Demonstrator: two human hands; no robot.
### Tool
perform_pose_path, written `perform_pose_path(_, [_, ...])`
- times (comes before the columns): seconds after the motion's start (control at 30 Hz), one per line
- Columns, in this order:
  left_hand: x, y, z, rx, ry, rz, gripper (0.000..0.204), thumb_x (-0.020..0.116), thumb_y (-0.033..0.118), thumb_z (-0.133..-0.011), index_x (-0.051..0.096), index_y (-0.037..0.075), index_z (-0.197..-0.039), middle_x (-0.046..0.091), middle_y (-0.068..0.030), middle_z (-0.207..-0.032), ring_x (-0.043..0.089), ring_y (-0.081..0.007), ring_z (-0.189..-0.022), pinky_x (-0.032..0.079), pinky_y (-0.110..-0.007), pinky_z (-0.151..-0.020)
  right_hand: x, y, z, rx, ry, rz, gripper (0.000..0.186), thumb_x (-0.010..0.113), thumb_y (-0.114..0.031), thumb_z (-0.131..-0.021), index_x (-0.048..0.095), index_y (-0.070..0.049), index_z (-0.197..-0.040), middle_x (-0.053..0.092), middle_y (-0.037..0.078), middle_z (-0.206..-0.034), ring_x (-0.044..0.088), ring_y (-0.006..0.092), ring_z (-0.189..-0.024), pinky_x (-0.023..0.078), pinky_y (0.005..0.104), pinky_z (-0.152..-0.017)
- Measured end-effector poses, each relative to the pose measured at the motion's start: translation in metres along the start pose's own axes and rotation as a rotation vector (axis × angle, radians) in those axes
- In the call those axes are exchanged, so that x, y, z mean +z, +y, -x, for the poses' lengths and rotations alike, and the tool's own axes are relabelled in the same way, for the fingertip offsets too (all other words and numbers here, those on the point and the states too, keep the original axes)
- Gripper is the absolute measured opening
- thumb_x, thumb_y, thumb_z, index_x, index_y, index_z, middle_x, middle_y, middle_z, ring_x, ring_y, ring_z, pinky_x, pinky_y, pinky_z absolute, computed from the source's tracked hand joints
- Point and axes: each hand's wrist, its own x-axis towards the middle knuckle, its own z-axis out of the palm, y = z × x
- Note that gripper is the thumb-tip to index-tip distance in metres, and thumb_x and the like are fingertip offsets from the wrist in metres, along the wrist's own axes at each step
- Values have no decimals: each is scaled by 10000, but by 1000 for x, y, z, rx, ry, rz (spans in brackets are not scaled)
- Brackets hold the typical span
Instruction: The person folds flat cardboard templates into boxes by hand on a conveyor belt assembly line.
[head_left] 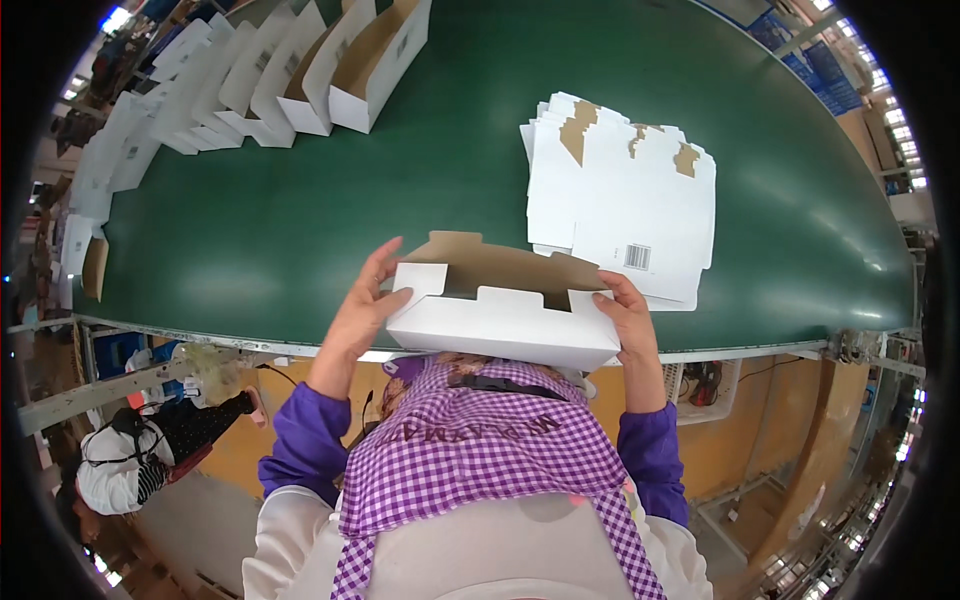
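Between my two hands is a long white cardboard box (500,328) with a brown inside, its top flaps standing up and its middle open. My left hand (368,295) grips the box's left end, thumb on the white end flap and fingers behind. At the right end, my right hand (630,308) holds on with the thumb over the corner flap and the fingers along the outer side. The box is at the near edge of the green table, close to my checked apron. Just beyond its right end lies a stack of flat white carton blanks (610,210).
The green table (330,190) stretches away and to both sides. Several folded white boxes (375,75) stand in a curved row along the far left. Below the table on the right is a white basket (715,395). Another person (125,455) is at the lower left.
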Motion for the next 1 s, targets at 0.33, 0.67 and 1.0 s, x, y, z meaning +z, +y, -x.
perform_pose_path(0.33, [-10, 3, -11, 132, -237, -397, 258, 644, 44, -753, 627, 65, -1010, 515, -52, -1212, 518, -178, -1044, 409, -296, -872, -7, -16, -1, -110, -219, 197, 111, 574, 8, -763, 678, -12, -733, 595, 69, -1178, 519, 185, -1069, 380, 296, -936])
perform_pose_path(0.67, [20, 20, -35, 182, -265, -1067, 569, 750, 361, -691, 591, 49, -1141, 593, -145, -1052, 552, -295, -972, 444, -360, -846, 22, -55, 3, -145, -235, 957, 526, 752, -325, -692, 597, -60, -1119, 606, 134, -1072, 538, 267, -1052, 397, 335, -924])
perform_pose_path(1.0, [37, 26, -55, 115, -434, -1327, 613, 741, 390, -667, 593, 63, -1164, 593, -156, -1039, 516, -311, -1037, 431, -379, -884, 26, -36, -4, -172, -273, 1455, 596, 701, -421, -715, 585, -66, -1180, 598, 157, -1123, 525, 322, -1066, 407, 385, -921])
